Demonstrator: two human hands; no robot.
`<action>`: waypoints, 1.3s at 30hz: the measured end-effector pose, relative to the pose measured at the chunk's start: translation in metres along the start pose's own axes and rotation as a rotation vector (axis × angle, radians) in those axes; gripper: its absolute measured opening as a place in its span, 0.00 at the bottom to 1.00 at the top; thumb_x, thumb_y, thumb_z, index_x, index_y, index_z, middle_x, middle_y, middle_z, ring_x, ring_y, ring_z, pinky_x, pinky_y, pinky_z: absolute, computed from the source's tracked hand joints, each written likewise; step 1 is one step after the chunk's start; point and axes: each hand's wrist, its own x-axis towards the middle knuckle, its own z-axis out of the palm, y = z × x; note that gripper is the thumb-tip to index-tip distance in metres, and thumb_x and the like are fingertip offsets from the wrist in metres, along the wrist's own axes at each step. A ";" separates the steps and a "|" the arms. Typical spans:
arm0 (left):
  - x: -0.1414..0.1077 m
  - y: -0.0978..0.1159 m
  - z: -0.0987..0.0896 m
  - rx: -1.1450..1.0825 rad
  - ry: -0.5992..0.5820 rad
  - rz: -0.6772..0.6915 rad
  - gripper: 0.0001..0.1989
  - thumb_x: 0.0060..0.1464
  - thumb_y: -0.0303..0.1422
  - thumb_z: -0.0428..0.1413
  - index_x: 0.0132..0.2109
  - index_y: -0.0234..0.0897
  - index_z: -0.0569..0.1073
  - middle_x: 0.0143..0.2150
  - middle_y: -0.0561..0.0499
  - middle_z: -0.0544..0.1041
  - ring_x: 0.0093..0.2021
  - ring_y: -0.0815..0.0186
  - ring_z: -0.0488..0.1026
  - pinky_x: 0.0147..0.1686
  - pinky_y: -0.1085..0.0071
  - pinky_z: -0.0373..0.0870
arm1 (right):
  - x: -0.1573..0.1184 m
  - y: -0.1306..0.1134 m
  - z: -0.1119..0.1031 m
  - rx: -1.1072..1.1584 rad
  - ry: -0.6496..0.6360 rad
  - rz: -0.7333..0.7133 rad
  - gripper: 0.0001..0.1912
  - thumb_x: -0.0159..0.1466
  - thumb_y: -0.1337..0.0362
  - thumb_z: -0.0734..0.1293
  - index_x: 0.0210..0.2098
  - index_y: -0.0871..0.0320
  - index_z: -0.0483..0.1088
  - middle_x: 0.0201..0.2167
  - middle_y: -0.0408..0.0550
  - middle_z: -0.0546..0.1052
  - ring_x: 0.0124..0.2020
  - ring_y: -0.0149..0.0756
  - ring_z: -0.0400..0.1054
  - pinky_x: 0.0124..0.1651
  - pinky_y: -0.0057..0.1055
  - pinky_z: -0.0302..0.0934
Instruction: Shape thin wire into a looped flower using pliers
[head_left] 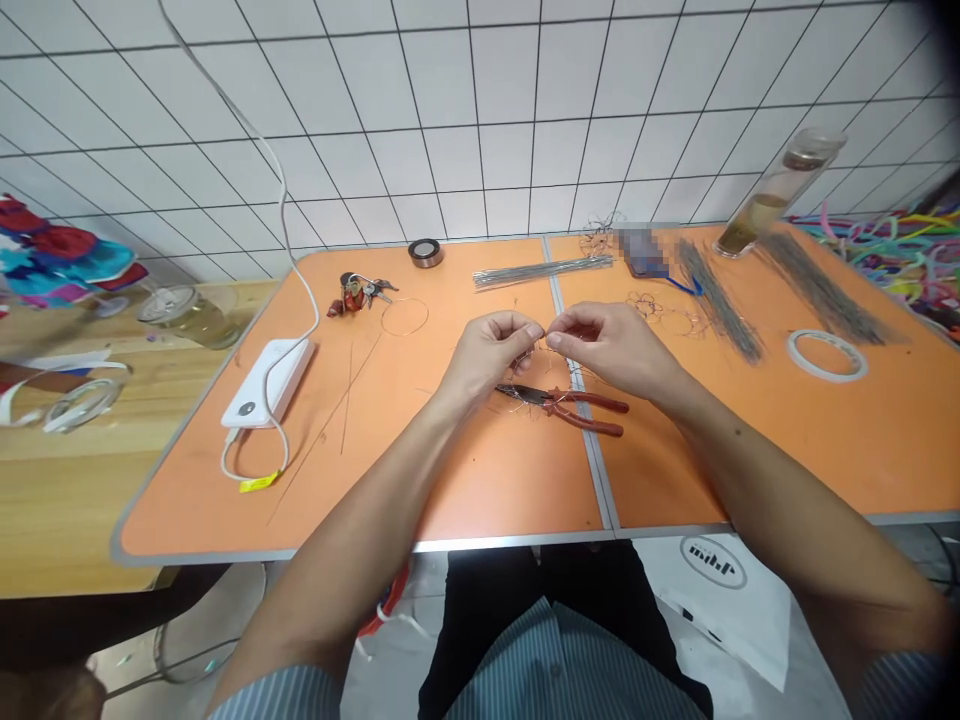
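Over the middle of the orange table, my left hand [487,352] and my right hand [616,345] meet fingertip to fingertip. Both are closed in a pinch on a thin wire [543,352], whose fine loops hang just below the fingers. Much of it is too thin to follow. Beneath the hands lies a pair of pliers [553,397] with red-brown handles pointing right; its jaws are near my left wrist. A thin wire hoop [405,331] and straight wires [347,396] rest on the table to the left.
A white power bank [271,383] with a cable, keys [364,293] and dark tape [425,254] are left. Wire bundles [541,271] lie behind and right [724,305]. A white tape ring [799,366] and tilted-looking glass bottle [776,195] stand right. The tiled wall [442,90] borders the back.
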 end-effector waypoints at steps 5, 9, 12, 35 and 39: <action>0.000 -0.004 0.001 -0.011 -0.013 -0.023 0.18 0.51 0.45 0.75 0.35 0.35 0.81 0.26 0.55 0.74 0.24 0.74 0.70 0.27 0.76 0.67 | -0.001 0.004 0.005 0.030 0.011 0.030 0.11 0.64 0.57 0.71 0.31 0.57 0.79 0.27 0.44 0.79 0.31 0.36 0.69 0.35 0.34 0.58; 0.000 -0.003 0.002 -0.088 -0.036 -0.037 0.17 0.51 0.43 0.74 0.35 0.34 0.81 0.29 0.55 0.75 0.25 0.74 0.71 0.26 0.76 0.67 | -0.001 0.008 0.008 0.104 0.057 0.032 0.09 0.62 0.59 0.71 0.30 0.57 0.77 0.26 0.43 0.77 0.29 0.34 0.65 0.33 0.33 0.56; 0.000 -0.003 0.003 -0.130 -0.058 -0.042 0.14 0.51 0.38 0.74 0.37 0.33 0.82 0.29 0.54 0.76 0.25 0.74 0.72 0.27 0.77 0.68 | -0.001 0.010 0.008 0.145 0.071 0.049 0.08 0.61 0.59 0.71 0.30 0.58 0.76 0.26 0.42 0.75 0.29 0.32 0.63 0.32 0.33 0.54; 0.001 -0.008 0.007 -0.099 0.010 -0.021 0.10 0.49 0.34 0.71 0.35 0.34 0.81 0.26 0.54 0.75 0.23 0.74 0.68 0.25 0.76 0.63 | -0.001 0.012 0.015 0.275 0.135 0.072 0.08 0.60 0.60 0.70 0.28 0.58 0.77 0.25 0.41 0.73 0.30 0.32 0.62 0.34 0.32 0.53; 0.001 -0.010 0.006 -0.080 0.012 -0.022 0.11 0.49 0.37 0.72 0.34 0.35 0.81 0.26 0.55 0.74 0.23 0.75 0.66 0.24 0.75 0.62 | -0.001 0.010 0.016 0.277 0.135 0.073 0.08 0.60 0.60 0.70 0.27 0.58 0.76 0.24 0.41 0.72 0.29 0.31 0.61 0.33 0.32 0.52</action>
